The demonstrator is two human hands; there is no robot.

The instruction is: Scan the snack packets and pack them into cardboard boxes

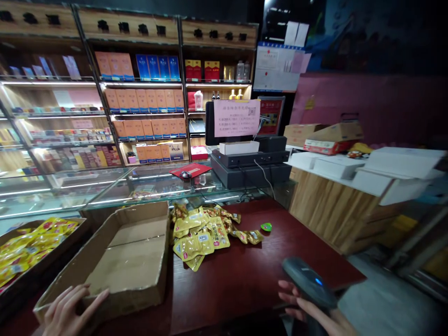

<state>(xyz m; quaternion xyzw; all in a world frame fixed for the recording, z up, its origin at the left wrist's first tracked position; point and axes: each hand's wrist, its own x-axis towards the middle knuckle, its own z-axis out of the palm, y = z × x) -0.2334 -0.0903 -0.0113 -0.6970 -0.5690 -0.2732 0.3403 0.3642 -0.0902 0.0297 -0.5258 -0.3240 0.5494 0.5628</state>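
My left hand [70, 310] lies over the near rim of a shallow cardboard box [140, 294], its fingers bent over the edge and the thumb held apart. Nothing lies inside this box. At the lower right, my right hand [304, 310] is around a dark grey barcode scanner [308, 280] with a blue light; the fingers look loosely curled, and part of the grip is hidden. Between the hands, beyond them, gold snack packets [199, 233] are heaped on the dark red counter [224, 289]. A small green packet [266, 227] sits to the right of the heap.
Another box [82, 228] at the far left holds yellow packets. Behind stand a glass display counter [108, 186], a monitor [210, 123] with a pink notice and a cash drawer [245, 170]. Shelves of boxed goods line the back. White cartons [371, 179] stand on a wooden cabinet [322, 205].
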